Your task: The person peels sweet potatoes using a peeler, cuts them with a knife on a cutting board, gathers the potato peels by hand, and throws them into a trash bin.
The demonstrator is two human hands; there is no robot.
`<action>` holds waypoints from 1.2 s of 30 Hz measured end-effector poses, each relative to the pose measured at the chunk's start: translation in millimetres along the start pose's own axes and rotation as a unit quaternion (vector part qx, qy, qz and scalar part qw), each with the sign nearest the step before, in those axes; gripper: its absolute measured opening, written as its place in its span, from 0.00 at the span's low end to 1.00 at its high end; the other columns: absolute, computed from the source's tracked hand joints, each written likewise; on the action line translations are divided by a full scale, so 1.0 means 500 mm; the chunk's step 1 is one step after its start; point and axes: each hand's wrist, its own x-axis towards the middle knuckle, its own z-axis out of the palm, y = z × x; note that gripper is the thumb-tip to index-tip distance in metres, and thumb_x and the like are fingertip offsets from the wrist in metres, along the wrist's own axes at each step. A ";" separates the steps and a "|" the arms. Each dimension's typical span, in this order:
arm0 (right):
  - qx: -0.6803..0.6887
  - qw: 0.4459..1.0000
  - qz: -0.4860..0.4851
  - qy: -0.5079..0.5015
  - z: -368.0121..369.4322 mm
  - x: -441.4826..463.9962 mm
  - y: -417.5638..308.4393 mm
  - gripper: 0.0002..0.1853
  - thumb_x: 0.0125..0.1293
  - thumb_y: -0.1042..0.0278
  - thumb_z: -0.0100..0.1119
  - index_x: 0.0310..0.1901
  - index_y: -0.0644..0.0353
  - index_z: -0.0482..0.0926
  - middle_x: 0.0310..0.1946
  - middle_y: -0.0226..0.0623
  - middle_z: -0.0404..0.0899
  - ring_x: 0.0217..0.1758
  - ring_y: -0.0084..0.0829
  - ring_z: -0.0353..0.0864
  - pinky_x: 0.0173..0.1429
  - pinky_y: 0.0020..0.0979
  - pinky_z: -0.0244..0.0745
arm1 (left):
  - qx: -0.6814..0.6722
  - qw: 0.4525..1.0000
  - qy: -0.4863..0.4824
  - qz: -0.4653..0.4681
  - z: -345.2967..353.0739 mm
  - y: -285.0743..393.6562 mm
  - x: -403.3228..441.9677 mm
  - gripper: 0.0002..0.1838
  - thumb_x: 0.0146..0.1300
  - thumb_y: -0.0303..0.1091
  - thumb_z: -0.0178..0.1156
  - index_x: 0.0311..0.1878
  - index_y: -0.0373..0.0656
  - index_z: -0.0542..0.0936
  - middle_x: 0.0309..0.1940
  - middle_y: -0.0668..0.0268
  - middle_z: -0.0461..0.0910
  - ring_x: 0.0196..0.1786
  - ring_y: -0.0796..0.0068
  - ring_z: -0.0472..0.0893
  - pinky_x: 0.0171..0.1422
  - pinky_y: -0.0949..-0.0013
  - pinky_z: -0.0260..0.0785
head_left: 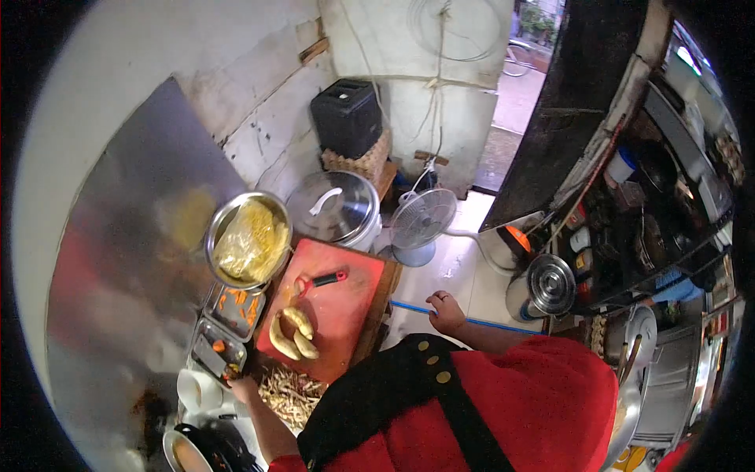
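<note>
My left hand (244, 386) is at the near corner of a small metal tray (211, 337), which holds orange bits and a flat grey piece. Its fingers are bent together there; whatever they grip is too small to make out. My right hand (447, 311) is away from the board, over the floor, fingers loosely bent and apart, holding nothing. Pale yellow, curved pieces that look like bananas (284, 344) lie on a red cutting board (351, 289). A peeler with a black handle (324, 279) rests farther up the board. Thin peelings (289, 395) are heaped below it.
A second tray (255, 302) holds orange strips. Beyond it stands a steel bowl (288, 224) with a bag of yellow food. A lidded pot (334, 208), a fan (423, 220) and a lidded steel container (550, 285) stand around. A white cup (198, 391) is near my left hand.
</note>
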 end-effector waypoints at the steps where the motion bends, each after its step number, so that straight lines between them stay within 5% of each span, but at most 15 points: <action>1: -0.010 0.999 0.033 -0.021 -0.007 -0.016 0.006 0.19 0.49 0.76 0.56 0.46 0.63 0.73 0.44 0.50 0.72 0.49 0.50 0.72 0.52 0.43 0.71 | -0.003 1.000 -0.003 0.007 0.006 0.008 0.004 0.34 0.56 0.40 0.60 0.63 0.35 0.62 0.58 0.49 0.70 0.60 0.53 0.71 0.62 0.57 0.63; 10: -0.010 0.982 0.183 -0.045 -0.029 -0.079 0.051 0.19 0.53 0.75 0.55 0.49 0.61 0.73 0.45 0.50 0.73 0.49 0.49 0.74 0.53 0.42 0.72 | -0.025 0.985 0.168 -0.020 0.029 0.014 -0.040 0.31 0.53 0.42 0.61 0.56 0.33 0.66 0.49 0.44 0.75 0.50 0.45 0.77 0.55 0.50 0.67; 12: -0.006 0.983 0.176 -0.045 -0.036 -0.066 0.054 0.18 0.54 0.75 0.55 0.49 0.61 0.72 0.42 0.48 0.74 0.46 0.47 0.75 0.50 0.40 0.73 | -0.122 0.978 0.166 0.019 -0.059 0.121 -0.173 0.32 0.55 0.45 0.61 0.57 0.33 0.65 0.51 0.44 0.74 0.52 0.46 0.76 0.54 0.51 0.68; 13: 0.001 0.985 0.165 -0.046 -0.037 -0.059 0.053 0.18 0.55 0.74 0.54 0.49 0.61 0.72 0.38 0.47 0.75 0.42 0.45 0.77 0.47 0.39 0.73 | -0.085 0.946 0.290 0.120 0.060 -0.038 -0.058 0.30 0.57 0.46 0.60 0.55 0.33 0.67 0.48 0.48 0.76 0.49 0.51 0.78 0.51 0.55 0.71; 14: 0.008 0.987 0.149 -0.059 -0.032 -0.055 0.052 0.17 0.56 0.74 0.54 0.49 0.61 0.72 0.35 0.46 0.76 0.39 0.43 0.78 0.44 0.37 0.74 | -0.252 0.888 0.293 0.250 0.086 -0.065 -0.038 0.25 0.60 0.44 0.58 0.53 0.34 0.69 0.43 0.53 0.77 0.43 0.58 0.78 0.47 0.61 0.72; 16: 0.104 0.989 0.095 -0.047 0.033 -0.022 0.093 0.15 0.57 0.74 0.54 0.48 0.61 0.73 0.26 0.39 0.74 0.28 0.33 0.75 0.35 0.31 0.72 | -0.164 0.956 0.224 0.093 0.039 -0.001 -0.138 0.21 0.59 0.31 0.57 0.54 0.34 0.69 0.44 0.55 0.75 0.46 0.62 0.75 0.51 0.63 0.68; 17: 0.136 0.990 0.034 -0.030 0.052 0.008 0.091 0.14 0.57 0.74 0.54 0.47 0.61 0.73 0.21 0.35 0.73 0.22 0.27 0.73 0.30 0.28 0.70 | -0.343 0.891 0.220 0.199 0.045 0.024 -0.175 0.24 0.57 0.26 0.57 0.58 0.34 0.67 0.51 0.53 0.72 0.53 0.60 0.72 0.59 0.61 0.64; 19: 0.184 0.972 0.019 -0.148 0.041 0.103 0.013 0.12 0.60 0.71 0.55 0.46 0.61 0.75 0.24 0.35 0.76 0.24 0.24 0.74 0.33 0.28 0.71 | -0.367 0.907 0.163 0.128 0.052 0.071 -0.242 0.30 0.58 0.22 0.54 0.65 0.35 0.59 0.56 0.53 0.69 0.58 0.61 0.69 0.63 0.61 0.61; 20: 0.160 0.969 -0.001 -0.186 0.042 0.146 -0.038 0.11 0.59 0.67 0.56 0.42 0.63 0.77 0.32 0.45 0.80 0.33 0.41 0.81 0.39 0.34 0.75 | -0.381 0.902 0.126 0.161 0.080 0.057 -0.248 0.32 0.58 0.24 0.55 0.66 0.35 0.56 0.56 0.52 0.68 0.58 0.62 0.69 0.63 0.62 0.61; 22: 0.229 0.936 -0.107 -0.247 0.046 0.235 -0.150 0.11 0.62 0.67 0.56 0.42 0.63 0.78 0.36 0.46 0.81 0.39 0.40 0.82 0.43 0.33 0.75 | -0.403 0.912 0.068 0.042 0.061 0.140 -0.318 0.27 0.56 0.24 0.55 0.61 0.38 0.63 0.48 0.57 0.72 0.50 0.67 0.73 0.57 0.65 0.65; 24: 0.294 0.875 -0.099 -0.371 0.070 0.299 -0.248 0.13 0.64 0.64 0.56 0.45 0.64 0.78 0.38 0.41 0.82 0.41 0.31 0.81 0.45 0.30 0.74 | -0.480 0.865 0.054 0.134 0.050 0.227 -0.364 0.24 0.54 0.22 0.53 0.57 0.39 0.66 0.40 0.63 0.75 0.42 0.69 0.74 0.51 0.69 0.67; 26: 0.373 0.811 -0.114 -0.436 0.087 0.335 -0.332 0.16 0.66 0.62 0.55 0.49 0.64 0.76 0.44 0.38 0.80 0.45 0.26 0.77 0.52 0.29 0.70 | -0.399 0.892 0.066 0.201 0.031 0.310 -0.421 0.24 0.53 0.26 0.56 0.55 0.38 0.66 0.39 0.57 0.76 0.40 0.67 0.77 0.46 0.65 0.70; 30: 0.573 0.698 -0.061 -0.425 0.107 0.340 -0.448 0.18 0.66 0.61 0.55 0.53 0.62 0.71 0.47 0.34 0.75 0.50 0.25 0.73 0.56 0.30 0.67 | -0.323 0.915 0.021 0.241 0.051 0.412 -0.459 0.30 0.53 0.31 0.59 0.59 0.41 0.61 0.41 0.45 0.76 0.47 0.44 0.77 0.49 0.53 0.70; 34: 0.534 0.751 0.010 -0.389 0.137 0.343 -0.391 0.12 0.64 0.67 0.56 0.46 0.61 0.72 0.37 0.31 0.76 0.40 0.23 0.75 0.45 0.27 0.71 | -0.346 0.899 -0.011 0.270 0.055 0.416 -0.467 0.23 0.56 0.31 0.56 0.55 0.40 0.66 0.40 0.45 0.75 0.44 0.43 0.77 0.47 0.54 0.70; 36: 0.491 0.778 0.044 -0.390 0.143 0.362 -0.322 0.10 0.63 0.68 0.56 0.44 0.61 0.72 0.33 0.31 0.75 0.35 0.23 0.75 0.39 0.27 0.71 | -0.196 0.903 -0.117 0.365 0.067 0.351 -0.435 0.13 0.58 0.34 0.55 0.44 0.39 0.75 0.39 0.49 0.77 0.41 0.47 0.78 0.45 0.56 0.70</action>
